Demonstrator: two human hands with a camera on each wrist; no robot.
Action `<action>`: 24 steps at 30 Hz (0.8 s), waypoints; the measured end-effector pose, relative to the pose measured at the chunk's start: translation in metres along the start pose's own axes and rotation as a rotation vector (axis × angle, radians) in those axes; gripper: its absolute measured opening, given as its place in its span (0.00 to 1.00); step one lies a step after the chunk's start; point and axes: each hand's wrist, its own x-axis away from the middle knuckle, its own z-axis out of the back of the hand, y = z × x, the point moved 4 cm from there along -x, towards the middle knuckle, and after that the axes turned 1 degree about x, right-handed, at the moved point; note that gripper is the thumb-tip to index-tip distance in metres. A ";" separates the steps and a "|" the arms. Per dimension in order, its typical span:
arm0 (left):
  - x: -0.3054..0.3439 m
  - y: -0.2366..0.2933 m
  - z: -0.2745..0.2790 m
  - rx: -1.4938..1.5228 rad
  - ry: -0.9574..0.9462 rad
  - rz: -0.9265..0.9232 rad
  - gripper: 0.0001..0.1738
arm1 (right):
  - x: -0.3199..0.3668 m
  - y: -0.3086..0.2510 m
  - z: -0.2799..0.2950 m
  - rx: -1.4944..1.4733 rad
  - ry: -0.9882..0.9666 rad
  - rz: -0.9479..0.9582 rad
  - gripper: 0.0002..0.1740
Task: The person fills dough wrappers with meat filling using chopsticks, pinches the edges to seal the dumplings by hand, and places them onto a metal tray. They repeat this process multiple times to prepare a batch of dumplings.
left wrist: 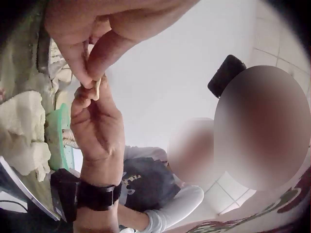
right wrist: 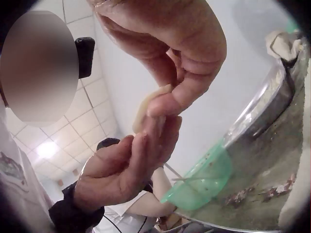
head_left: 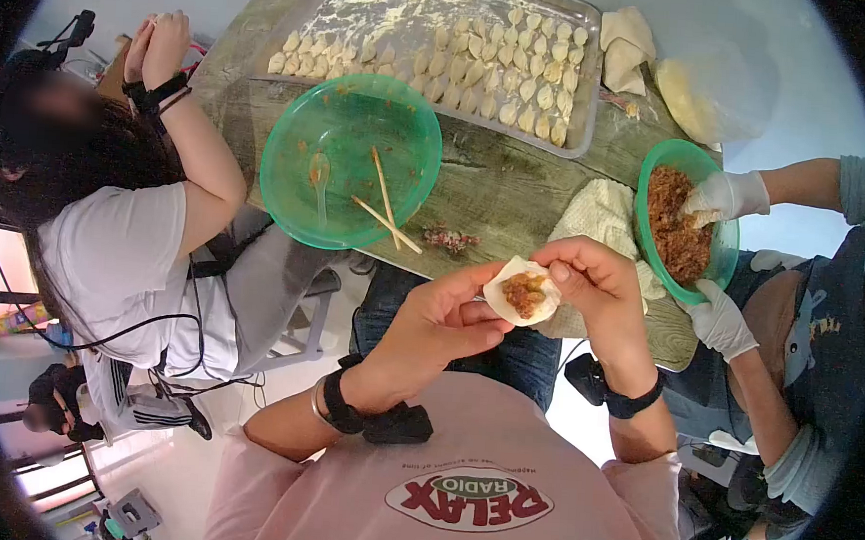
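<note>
A round dumpling wrapper [head_left: 547, 310] with brown meat filling [head_left: 522, 292] at its centre is held up in front of the chest. My left hand [head_left: 436, 320] grips its left edge, fingers underneath. At the opposite edge, my right hand [head_left: 598, 288] pinches the wrapper between thumb and fingers. The left wrist view shows the wrapper [left wrist: 97, 90] edge-on, thin between both hands' fingertips. Seen from the right wrist, its pale edge [right wrist: 142, 112] curves up beside the right thumb, and the filling is hidden there.
A metal tray [head_left: 585, 131] of dumplings lies at the back. A green basin [head_left: 283, 201] with chopsticks [head_left: 385, 198] and a spoon [head_left: 320, 189] stands left. At right, a gloved person's hands are at a green bowl [head_left: 642, 218] of filling, near a cloth [head_left: 594, 216]. Another person sits left.
</note>
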 end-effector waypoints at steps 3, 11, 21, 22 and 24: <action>-0.004 -0.002 0.000 -0.015 0.028 -0.058 0.32 | 0.004 -0.001 0.001 -0.032 0.000 -0.018 0.10; -0.007 -0.006 0.001 -0.080 0.079 -0.249 0.27 | 0.014 0.007 -0.001 -0.333 0.020 -0.159 0.13; -0.010 -0.011 0.002 0.154 0.072 -0.197 0.22 | 0.027 0.006 -0.005 -0.388 -0.110 -0.050 0.20; -0.010 -0.010 0.001 0.151 0.076 -0.184 0.22 | 0.029 0.009 -0.003 -0.377 -0.070 -0.079 0.20; -0.012 -0.010 0.000 0.142 0.070 -0.175 0.23 | 0.030 0.015 0.000 -0.365 -0.025 -0.097 0.21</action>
